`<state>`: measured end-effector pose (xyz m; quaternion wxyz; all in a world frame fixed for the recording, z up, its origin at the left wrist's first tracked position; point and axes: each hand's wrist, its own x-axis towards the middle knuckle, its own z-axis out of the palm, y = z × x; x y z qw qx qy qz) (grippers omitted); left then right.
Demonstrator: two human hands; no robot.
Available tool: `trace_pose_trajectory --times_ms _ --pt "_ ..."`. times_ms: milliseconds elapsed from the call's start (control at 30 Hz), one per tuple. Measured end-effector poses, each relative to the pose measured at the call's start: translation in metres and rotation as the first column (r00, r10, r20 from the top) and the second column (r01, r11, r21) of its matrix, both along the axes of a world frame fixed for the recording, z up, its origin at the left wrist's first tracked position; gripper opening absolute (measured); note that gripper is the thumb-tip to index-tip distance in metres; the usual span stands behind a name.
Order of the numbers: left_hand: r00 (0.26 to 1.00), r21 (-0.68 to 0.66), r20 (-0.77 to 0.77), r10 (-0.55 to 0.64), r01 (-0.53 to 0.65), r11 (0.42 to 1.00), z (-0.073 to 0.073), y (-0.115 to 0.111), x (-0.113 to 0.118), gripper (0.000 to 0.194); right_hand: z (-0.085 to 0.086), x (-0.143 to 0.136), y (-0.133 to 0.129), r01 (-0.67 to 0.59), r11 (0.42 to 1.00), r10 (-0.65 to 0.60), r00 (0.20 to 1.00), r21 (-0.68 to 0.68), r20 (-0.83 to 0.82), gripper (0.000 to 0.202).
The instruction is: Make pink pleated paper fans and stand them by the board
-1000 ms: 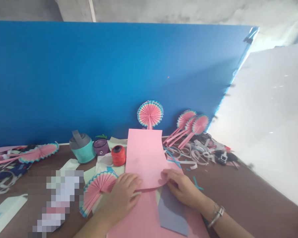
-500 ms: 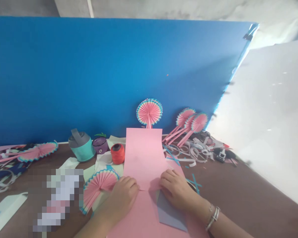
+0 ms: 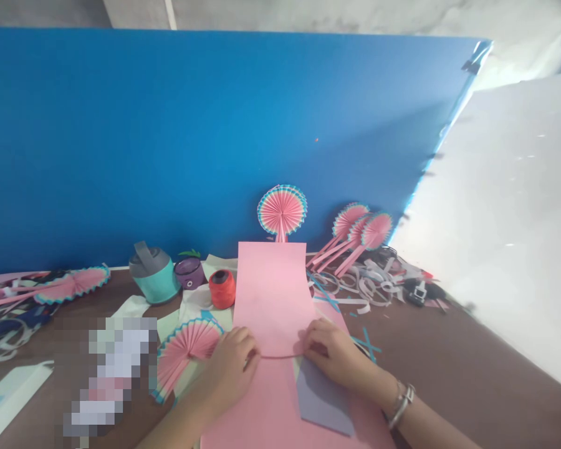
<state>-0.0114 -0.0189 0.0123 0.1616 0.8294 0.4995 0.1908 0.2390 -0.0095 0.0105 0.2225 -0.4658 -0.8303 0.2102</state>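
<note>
1. My left hand (image 3: 236, 365) is nearly closed, fingers bent, with thumb and forefinger pinching the near left corner of the pink sheet (image 3: 271, 299).
2. My right hand (image 3: 334, 352) is likewise curled, with thumb and fingertips on the near right corner of that sheet. The two hands are apart, the near edge spanning the gap between them.
3. The pink sheet extends away from me, beyond both hands; its near edge bows slightly.
4. Under it and towards me lies a larger pink paper (image 3: 257, 411). A grey-blue card (image 3: 325, 402) rests on this paper, partly covered by my right hand.
5. A half-spread paper fan (image 3: 187, 349) lies just beside my left hand, which hides one end; I cannot tell whether they touch.
6. Beyond, left of the sheet, stand a red thread spool (image 3: 222, 291), a purple container (image 3: 189, 274) and a teal cup (image 3: 155, 279) with a grey top.
7. A round fan (image 3: 283, 209) stands upright against the blue panel (image 3: 191, 137); the sheet's far edge obscures its lower handle.
8. To the right, finished-looking fans (image 3: 376, 231) lean near loose paper strips (image 3: 371, 284) on the brown table (image 3: 458, 374).
</note>
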Motion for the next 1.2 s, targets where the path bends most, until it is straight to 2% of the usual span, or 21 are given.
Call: trace_pose_trajectory --times_ms 167,367,533,800,1000,1100,1200 --pt "0.998 -0.051 0.024 0.055 -0.054 0.997 -0.004 0.002 -0.001 0.017 -0.001 0.002 0.002 0.007 1.000 -0.009 0.999 -0.030 -0.054 0.020" --pt "0.993 0.023 -0.067 0.100 -0.098 0.995 -0.007 0.001 0.002 0.018 -0.007 0.000 0.002 0.056 0.998 -0.056 0.998 0.032 0.020 0.019" --pt "0.982 0.069 -0.144 0.121 -0.112 0.991 -0.008 0.002 0.004 0.021 -0.007 -0.002 0.003 0.080 0.997 -0.081 0.996 0.023 0.036 0.017" --pt "0.964 0.061 -0.220 0.147 -0.137 0.989 -0.006 0.004 0.009 0.020 -0.007 -0.003 0.002 0.099 0.995 -0.101 0.992 0.019 0.072 0.016" --pt "0.942 0.118 -0.286 0.174 -0.145 0.982 -0.001 -0.001 0.014 0.021 -0.010 -0.003 0.004 0.123 0.992 -0.125 0.990 0.027 0.068 0.016" --pt "0.944 0.181 -0.289 0.160 -0.111 0.977 0.000 -0.004 0.014 0.028 -0.012 -0.003 0.005 0.133 0.991 -0.135 0.989 0.025 0.063 0.014" --pt "0.949 0.269 -0.312 0.047 0.041 0.962 -0.002 -0.006 0.015 0.054 -0.011 -0.003 0.005 0.147 0.989 -0.148 0.985 0.018 0.093 0.013"
